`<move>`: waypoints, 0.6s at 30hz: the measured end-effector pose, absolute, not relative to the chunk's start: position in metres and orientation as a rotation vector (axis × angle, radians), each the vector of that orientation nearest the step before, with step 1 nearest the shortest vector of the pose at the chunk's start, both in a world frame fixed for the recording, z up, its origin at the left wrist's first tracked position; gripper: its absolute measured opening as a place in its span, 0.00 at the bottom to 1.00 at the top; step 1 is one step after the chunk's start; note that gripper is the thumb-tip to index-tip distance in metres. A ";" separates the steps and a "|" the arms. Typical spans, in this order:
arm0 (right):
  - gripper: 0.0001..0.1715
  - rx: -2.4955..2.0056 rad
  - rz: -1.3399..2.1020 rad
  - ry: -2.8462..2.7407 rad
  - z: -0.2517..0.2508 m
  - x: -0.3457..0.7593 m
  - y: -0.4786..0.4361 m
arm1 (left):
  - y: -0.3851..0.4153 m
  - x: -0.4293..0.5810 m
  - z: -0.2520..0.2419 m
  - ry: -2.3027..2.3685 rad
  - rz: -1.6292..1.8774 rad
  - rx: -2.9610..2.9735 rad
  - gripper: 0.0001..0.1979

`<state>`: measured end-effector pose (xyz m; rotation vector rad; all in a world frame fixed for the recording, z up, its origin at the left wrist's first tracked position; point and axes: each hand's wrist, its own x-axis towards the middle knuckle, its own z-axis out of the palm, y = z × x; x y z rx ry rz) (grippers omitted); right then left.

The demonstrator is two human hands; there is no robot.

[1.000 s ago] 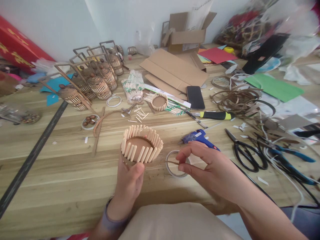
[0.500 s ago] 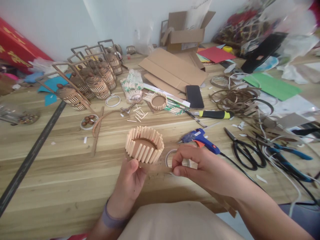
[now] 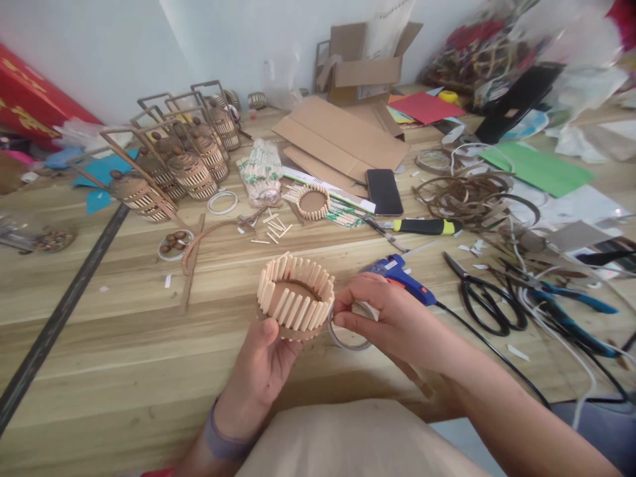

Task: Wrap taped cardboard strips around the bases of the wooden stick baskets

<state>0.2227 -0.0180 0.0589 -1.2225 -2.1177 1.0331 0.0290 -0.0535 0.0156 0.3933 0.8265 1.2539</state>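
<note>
My left hand (image 3: pixel 265 361) is closed around the lower side of a small round basket (image 3: pixel 298 301), made of short upright wooden sticks around a brown cardboard base. A brown strip (image 3: pixel 293 333) runs along the basket's near side, below the stick tops. At the basket's right side, my right hand (image 3: pixel 370 311) pinches this strip between thumb and fingers. The strip's loose tail (image 3: pixel 415 379) hangs out below my right forearm. A roll of tape (image 3: pixel 348 344) lies on the table behind my right fingers, and a blue glue gun (image 3: pixel 397 271) is partly hidden beyond that hand.
Scissors (image 3: pixel 489 298), pliers (image 3: pixel 566 318) and a utility knife (image 3: pixel 424 226) lie to the right, near coiled brown strips (image 3: pixel 477 195). Finished lidded baskets (image 3: pixel 191 172) with tall handles stand at back left. A second stick ring (image 3: pixel 314 202) sits beside a phone (image 3: pixel 384 192).
The basket has turned and shifted slightly right and down. My right hand has come closer to it, and the strip that was stretched between the hands now lies against its side.
</note>
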 end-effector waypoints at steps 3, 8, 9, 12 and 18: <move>0.07 -1.170 1.057 -2.107 0.058 0.221 -0.016 | -0.055 0.031 0.018 0.788 1.241 0.449 0.36; 0.03 -1.128 1.145 -1.994 0.050 0.220 -0.017 | -0.056 0.031 0.021 0.774 1.207 0.561 0.36; 0.03 -1.117 1.169 -1.962 0.048 0.220 -0.017 | -0.056 0.031 0.021 0.783 1.194 0.571 0.36; 0.04 -1.069 1.238 -1.866 0.044 0.219 -0.021 | -0.053 0.032 0.019 0.823 1.187 0.571 0.37; 0.06 -1.098 1.242 -1.702 0.033 0.210 -0.027 | -0.050 0.036 0.015 1.012 1.408 0.656 0.28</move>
